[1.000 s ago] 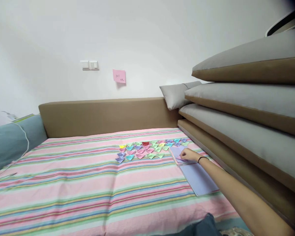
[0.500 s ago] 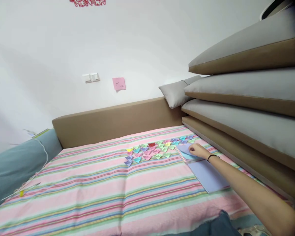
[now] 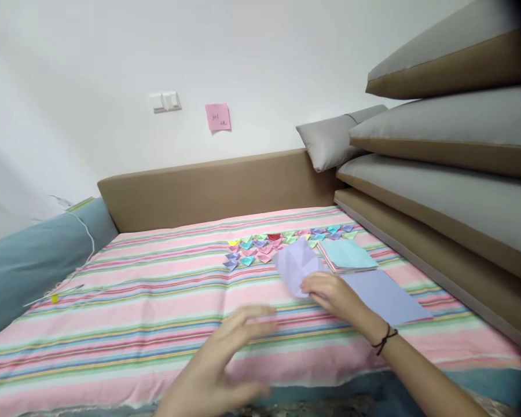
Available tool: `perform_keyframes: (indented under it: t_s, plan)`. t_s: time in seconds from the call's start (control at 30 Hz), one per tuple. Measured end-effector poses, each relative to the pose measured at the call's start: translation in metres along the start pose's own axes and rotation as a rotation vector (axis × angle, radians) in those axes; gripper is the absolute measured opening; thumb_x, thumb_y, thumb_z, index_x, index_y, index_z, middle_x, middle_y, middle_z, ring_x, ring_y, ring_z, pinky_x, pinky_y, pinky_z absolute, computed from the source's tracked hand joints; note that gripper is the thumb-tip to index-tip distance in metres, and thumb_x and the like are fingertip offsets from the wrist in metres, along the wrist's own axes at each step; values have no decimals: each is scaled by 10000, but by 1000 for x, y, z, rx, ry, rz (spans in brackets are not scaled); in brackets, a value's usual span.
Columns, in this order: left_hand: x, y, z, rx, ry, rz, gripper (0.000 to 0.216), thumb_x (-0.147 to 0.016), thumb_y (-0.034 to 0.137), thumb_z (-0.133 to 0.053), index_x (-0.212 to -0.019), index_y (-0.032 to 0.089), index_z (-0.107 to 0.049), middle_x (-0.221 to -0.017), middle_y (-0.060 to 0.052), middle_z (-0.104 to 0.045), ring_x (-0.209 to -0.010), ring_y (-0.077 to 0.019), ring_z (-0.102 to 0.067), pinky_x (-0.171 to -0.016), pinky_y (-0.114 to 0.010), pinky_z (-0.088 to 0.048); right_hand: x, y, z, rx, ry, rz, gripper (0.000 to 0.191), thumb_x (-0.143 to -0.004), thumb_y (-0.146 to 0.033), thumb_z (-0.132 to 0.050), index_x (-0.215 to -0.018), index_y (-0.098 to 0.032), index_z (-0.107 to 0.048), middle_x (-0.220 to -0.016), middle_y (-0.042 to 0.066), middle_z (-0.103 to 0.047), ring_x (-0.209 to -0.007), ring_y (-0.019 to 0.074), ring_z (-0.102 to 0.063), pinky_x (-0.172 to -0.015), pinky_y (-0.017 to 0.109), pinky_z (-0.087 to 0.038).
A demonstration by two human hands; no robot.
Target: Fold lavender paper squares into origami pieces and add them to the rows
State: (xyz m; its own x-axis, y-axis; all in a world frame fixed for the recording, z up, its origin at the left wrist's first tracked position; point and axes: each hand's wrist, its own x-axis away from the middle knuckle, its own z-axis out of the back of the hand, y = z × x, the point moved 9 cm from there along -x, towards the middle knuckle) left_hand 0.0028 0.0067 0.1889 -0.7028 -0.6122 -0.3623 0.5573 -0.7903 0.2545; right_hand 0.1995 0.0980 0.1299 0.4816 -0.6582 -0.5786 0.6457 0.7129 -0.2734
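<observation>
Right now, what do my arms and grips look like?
A thin, dark, knotted cord circles your right wrist; no sleeve shows. The right grip and left grip are gloveless; the left is too blurred for finer detail.

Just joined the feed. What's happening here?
A person's right hand grips a creased lavender paper sheet by its near edge, while the left hand is open and holds nothing, blurred at the near side. A paper stack with a light blue top sheet and, nearer the person, a flat lavender square lie on the striped cloth. Beyond the sheet, rows of small folded paper pieces are laid out, partly hidden behind it.
</observation>
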Motion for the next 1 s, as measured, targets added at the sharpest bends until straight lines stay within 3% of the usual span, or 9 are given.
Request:
perform_keyframes:
  t_s: [0.13, 0.2, 0.27, 0.37, 0.47, 0.63, 0.77, 0.87, 1.0]
  plan:
    - [-39, -28, -73, -75, -96, -34, 869, -641, 413, -741, -1376, 264, -300, -1451, -102, -320, -1344, -309, -245, -1070, -508, -290, 24, -18, -49, -178, -31, 29, 272, -798, -80, -471, -849, -243, -682, -889, 26, -731, -922, 211, -653, -862, 386, -488]
    - [-35, -34, -112, -111, -179, -99, 960, -549, 457, -784, -1363, 240, -323, -1427, -121, -365, -1336, -331, -262, -1075, -552, -243, 38, -15, -65, -284, -44, -15, 286, -774, -55, -477, -800, -249, -684, -838, 11, -737, -892, 195, -670, -887, 382, -485]
    - [-23, -49, -134, -151, -184, -43, 840, -607, 422, -762, -1327, 223, -377, -1390, -133, -417, -1304, -325, -327, -1058, -545, -263, 50, -5, -71, -369, -37, -104, 293, -742, -38, -489, -777, -252, -686, -815, 5, -740, -875, 192, -680, -884, 385, -494]
    - [-7, -65, -139, -166, -165, 45, 577, -724, 429, -664, -1233, 226, -483, -1322, -123, -492, -1226, -313, -419, -1019, -540, -294, 60, 0, -71, -520, -45, -170, 293, -696, -24, -505, -735, -247, -690, -815, 11, -741, -873, 200, -685, -868, 390, -509]
    - [-6, -65, -129, -91, -168, -8, 452, -801, 404, -584, -1216, 243, -505, -1308, -92, -512, -1226, -284, -411, -1030, -519, -268, 63, 0, -68, -751, -64, -248, 235, -709, -50, -536, -719, -221, -697, -818, 35, -738, -879, 198, -682, -845, 366, -525]
    - [-17, -62, -116, 223, -103, -26, 179, -879, 254, -479, -921, 221, -650, -1048, -38, -667, -1056, -191, -541, -929, -342, -375, 71, 10, -78, -900, -72, -543, 93, -722, -272, -672, -746, -186, -697, -800, 59, -726, -785, 197, -681, -747, 331, -541]
    - [-11, -91, -133, 433, -49, 359, 232, -848, 353, -505, -800, 183, -655, -696, -7, -640, -662, -139, -561, -625, -236, -400, 83, 22, -87, -843, 5, -725, 233, -690, -377, -691, -740, -153, -646, -620, 14, -636, -594, 150, -597, -567, 260, -473]
    - [6, -119, -148, 554, 44, 659, 259, -767, 413, -578, -760, 156, -612, -498, 60, -402, -485, -101, -380, -485, -216, -281, 92, 29, -91, -808, 96, -809, 272, -695, -391, -675, -635, -162, -541, -477, -60, -443, -460, 93, -441, -464, 224, -354]
    - [12, -131, -160, 651, 74, 738, 260, -721, 405, -606, -695, 158, -528, -517, 83, -253, -482, -83, -271, -484, -215, -219, 96, 30, -95, -743, 97, -823, 238, -707, -362, -657, -679, -170, -518, -486, -77, -373, -461, 88, -383, -466, 222, -319]
